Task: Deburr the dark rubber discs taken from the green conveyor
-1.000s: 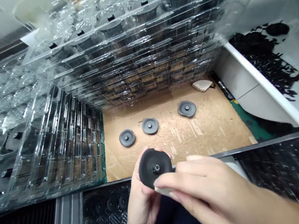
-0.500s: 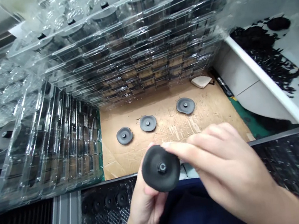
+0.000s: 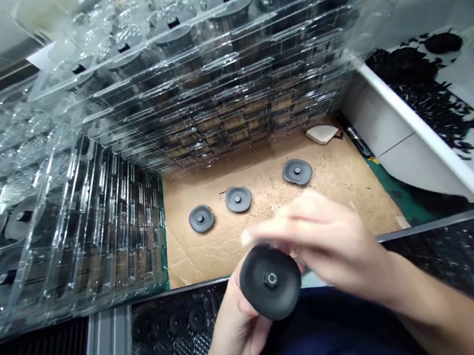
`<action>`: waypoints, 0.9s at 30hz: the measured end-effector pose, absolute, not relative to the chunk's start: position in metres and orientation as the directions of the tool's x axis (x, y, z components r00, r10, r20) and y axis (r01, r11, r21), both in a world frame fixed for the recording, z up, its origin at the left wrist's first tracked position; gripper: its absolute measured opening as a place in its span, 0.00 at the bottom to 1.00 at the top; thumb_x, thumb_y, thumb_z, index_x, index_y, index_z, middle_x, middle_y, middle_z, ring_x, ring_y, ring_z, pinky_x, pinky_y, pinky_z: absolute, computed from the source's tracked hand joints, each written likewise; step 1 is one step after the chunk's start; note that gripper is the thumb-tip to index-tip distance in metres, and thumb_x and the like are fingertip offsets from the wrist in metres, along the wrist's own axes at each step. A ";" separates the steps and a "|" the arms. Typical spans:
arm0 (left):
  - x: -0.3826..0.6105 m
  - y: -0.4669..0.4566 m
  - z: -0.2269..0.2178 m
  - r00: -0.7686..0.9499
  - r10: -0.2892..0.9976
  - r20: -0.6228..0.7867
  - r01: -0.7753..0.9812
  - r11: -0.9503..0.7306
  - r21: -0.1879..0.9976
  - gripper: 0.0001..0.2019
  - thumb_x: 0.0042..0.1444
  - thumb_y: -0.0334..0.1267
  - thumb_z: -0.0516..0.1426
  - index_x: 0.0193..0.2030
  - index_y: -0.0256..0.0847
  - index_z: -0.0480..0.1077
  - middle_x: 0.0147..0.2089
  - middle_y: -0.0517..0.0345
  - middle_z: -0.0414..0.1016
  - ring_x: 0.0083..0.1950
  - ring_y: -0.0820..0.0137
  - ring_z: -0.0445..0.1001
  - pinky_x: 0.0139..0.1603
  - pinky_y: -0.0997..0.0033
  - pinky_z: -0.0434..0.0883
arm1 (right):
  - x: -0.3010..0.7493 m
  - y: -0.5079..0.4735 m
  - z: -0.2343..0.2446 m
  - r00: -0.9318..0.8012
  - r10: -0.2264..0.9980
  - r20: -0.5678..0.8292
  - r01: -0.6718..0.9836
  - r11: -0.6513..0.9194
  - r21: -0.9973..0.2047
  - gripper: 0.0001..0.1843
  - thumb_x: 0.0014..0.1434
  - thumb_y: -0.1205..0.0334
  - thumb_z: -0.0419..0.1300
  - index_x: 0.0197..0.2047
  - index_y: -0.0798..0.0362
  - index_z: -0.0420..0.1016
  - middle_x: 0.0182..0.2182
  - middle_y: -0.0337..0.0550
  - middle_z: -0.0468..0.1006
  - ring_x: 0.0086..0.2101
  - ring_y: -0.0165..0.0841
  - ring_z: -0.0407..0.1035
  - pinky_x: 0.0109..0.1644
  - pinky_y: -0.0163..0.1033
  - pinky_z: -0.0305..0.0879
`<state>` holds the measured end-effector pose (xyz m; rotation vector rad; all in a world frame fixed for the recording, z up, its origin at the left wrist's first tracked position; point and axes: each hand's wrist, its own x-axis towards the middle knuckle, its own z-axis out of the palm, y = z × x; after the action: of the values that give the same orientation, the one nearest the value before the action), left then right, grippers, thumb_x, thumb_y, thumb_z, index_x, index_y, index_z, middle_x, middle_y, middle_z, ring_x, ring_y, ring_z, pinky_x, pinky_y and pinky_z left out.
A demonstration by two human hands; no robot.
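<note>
- Your left hand [image 3: 238, 330] is closed on one black disc [image 3: 273, 299], and some of its fingers are hidden behind it.
- This disc is in front of your body, above the near edge of the bench [image 3: 409, 199], and its small central stud [image 3: 271, 280] is facing up to you.
- Your right hand [image 3: 329, 241] is at the far edge of the same disc, with the fingers partly bent; it is blurred, so I cannot tell how far it is open or if it grips something.
- Beyond your hands, on the cardboard sheet [image 3: 200, 260], there are three grey discs: two near each other, the left disc [image 3: 201, 219] and the middle disc [image 3: 238, 199], and the right disc [image 3: 297, 172] well apart from them.
- Near the far right corner of the cardboard lies a pale wedge [image 3: 322, 134] (its material is not clear to me).
- Behind the cardboard stand the stacked clear trays [image 3: 223, 87], and at right a white bin [image 3: 431, 136] contains black pieces [image 3: 423, 93].
</note>
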<state>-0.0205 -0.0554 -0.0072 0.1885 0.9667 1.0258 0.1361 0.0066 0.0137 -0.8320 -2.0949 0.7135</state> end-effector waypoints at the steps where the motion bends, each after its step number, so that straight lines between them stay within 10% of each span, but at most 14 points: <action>1: -0.022 -0.057 -0.006 0.195 0.786 -0.587 -0.653 0.550 0.520 0.26 0.33 0.40 0.70 0.44 0.43 0.75 0.43 0.53 0.80 0.45 0.56 0.77 0.51 0.59 0.71 | 0.141 0.007 0.003 -0.430 0.810 0.399 0.410 0.569 -0.713 0.15 0.64 0.71 0.50 0.49 0.53 0.74 0.35 0.41 0.79 0.36 0.31 0.69 0.41 0.38 0.61; 9: -0.028 -0.057 -0.013 0.299 0.826 -0.478 -0.744 0.515 0.426 0.23 0.38 0.36 0.69 0.45 0.47 0.74 0.45 0.58 0.80 0.43 0.64 0.78 0.46 0.70 0.72 | 0.153 -0.029 -0.086 -0.452 0.878 0.157 0.529 0.406 -0.745 0.14 0.62 0.70 0.52 0.39 0.51 0.79 0.26 0.40 0.78 0.28 0.31 0.71 0.33 0.36 0.66; 14: -0.025 -0.056 -0.011 0.301 0.817 -0.492 -0.707 0.538 0.459 0.26 0.38 0.39 0.69 0.47 0.47 0.73 0.48 0.57 0.78 0.46 0.63 0.78 0.48 0.72 0.71 | 0.157 -0.020 -0.031 -0.292 0.940 0.179 0.550 0.318 -0.772 0.13 0.63 0.68 0.53 0.48 0.52 0.75 0.34 0.42 0.79 0.34 0.31 0.72 0.37 0.36 0.67; 18: -0.023 -0.060 -0.014 0.222 0.811 -0.542 -0.680 0.527 0.509 0.28 0.40 0.41 0.68 0.51 0.46 0.71 0.49 0.54 0.78 0.50 0.62 0.76 0.50 0.71 0.71 | 0.149 -0.015 0.028 -0.455 0.765 0.456 0.322 0.618 -0.717 0.17 0.63 0.72 0.50 0.50 0.50 0.73 0.37 0.40 0.80 0.33 0.31 0.70 0.37 0.38 0.64; 23: -0.023 -0.061 -0.014 0.098 0.821 -0.563 -0.648 0.482 0.590 0.29 0.36 0.40 0.70 0.49 0.47 0.73 0.49 0.57 0.78 0.51 0.64 0.74 0.51 0.73 0.70 | 0.136 -0.016 0.036 -0.501 0.800 0.330 0.463 0.569 -0.679 0.17 0.60 0.75 0.50 0.43 0.53 0.77 0.26 0.40 0.77 0.26 0.32 0.65 0.30 0.39 0.59; 27: -0.022 -0.057 -0.010 0.067 0.844 -0.533 -0.682 0.429 0.593 0.28 0.35 0.39 0.70 0.47 0.46 0.74 0.47 0.56 0.79 0.48 0.65 0.75 0.48 0.74 0.71 | 0.133 -0.010 0.020 -0.423 0.821 0.383 0.243 0.510 -0.825 0.16 0.61 0.75 0.52 0.47 0.53 0.76 0.34 0.39 0.80 0.33 0.30 0.71 0.37 0.36 0.65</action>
<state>-0.0222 -0.0569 -0.0096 0.2048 0.9604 1.1616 0.1326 -0.0104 0.0197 -0.8745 -1.9289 0.8884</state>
